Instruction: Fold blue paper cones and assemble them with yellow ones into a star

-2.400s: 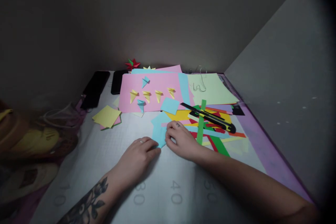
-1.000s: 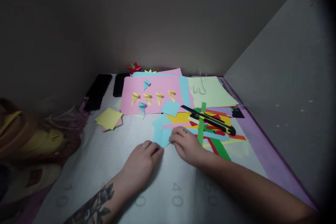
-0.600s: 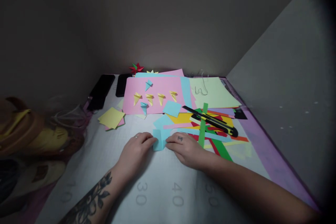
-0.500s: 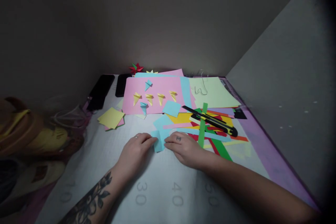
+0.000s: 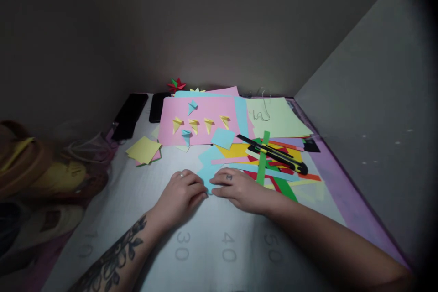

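Observation:
My left hand [image 5: 183, 191] and my right hand [image 5: 236, 188] meet over a small light blue paper piece [image 5: 207, 177] on the white cutting mat [image 5: 205, 246]. The fingertips of both hands press the paper flat against the mat, and most of the piece is covered by them. My left hand wears a ring, and its forearm is tattooed. Another blue square [image 5: 222, 138] lies just beyond the hands.
A pink sheet [image 5: 201, 118] holds several folded yellow and blue paper points. A black-and-yellow utility knife [image 5: 273, 154] lies on coloured paper strips to the right. Yellow squares [image 5: 143, 149] and two black phones [image 5: 128, 109] sit left; a red-green paper star [image 5: 176, 85] at back.
Both hands have closed in over the blue paper, which showed more between them before. The fingers now press it down and cover most of it.

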The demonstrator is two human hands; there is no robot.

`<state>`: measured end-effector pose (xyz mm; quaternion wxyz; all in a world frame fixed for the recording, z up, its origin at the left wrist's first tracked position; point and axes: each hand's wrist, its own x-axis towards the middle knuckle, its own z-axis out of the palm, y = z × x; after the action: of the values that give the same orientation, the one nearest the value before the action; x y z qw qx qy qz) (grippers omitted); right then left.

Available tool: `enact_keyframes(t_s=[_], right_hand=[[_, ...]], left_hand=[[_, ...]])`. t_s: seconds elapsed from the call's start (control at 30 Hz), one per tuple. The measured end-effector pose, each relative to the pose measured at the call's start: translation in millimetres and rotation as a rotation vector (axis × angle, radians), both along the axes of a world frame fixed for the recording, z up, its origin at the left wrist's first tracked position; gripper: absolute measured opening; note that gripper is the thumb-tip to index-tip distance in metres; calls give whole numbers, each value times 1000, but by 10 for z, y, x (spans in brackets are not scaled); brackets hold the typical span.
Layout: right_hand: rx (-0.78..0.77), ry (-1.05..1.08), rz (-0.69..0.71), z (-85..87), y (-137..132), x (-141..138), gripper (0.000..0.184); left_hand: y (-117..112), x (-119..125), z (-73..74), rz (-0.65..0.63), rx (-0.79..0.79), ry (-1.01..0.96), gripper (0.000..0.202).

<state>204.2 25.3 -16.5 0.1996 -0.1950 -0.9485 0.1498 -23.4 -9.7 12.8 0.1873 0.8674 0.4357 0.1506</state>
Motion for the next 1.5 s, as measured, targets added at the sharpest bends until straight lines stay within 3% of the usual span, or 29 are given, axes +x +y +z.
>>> enact_keyframes(t_s=[0.23,0.4,0.6,0.77,0.97,1.1,1.5], right_hand=[[-31,45,61,41,42,48,29],[-60,60,67,66,50,45,30],[-89,27,68,87,54,35,33],[-83,10,65,77,57,42,35],[-96,27,67,57,65,41,33],[-101,36,65,47,72,48,33],[-64,0,62,45,61,49,34]], left_hand=[[8,68,8,134,-120,-6,18],[11,160,-13,239,-100,86,24],[20,225,-27,320,-79,115,15],[17,182,8,303,-124,47,13],[31,90,-2,192,-180,-42,11],[38,139,-17,229,-158,15,18],[27,239,-44,342,-87,60,15]])
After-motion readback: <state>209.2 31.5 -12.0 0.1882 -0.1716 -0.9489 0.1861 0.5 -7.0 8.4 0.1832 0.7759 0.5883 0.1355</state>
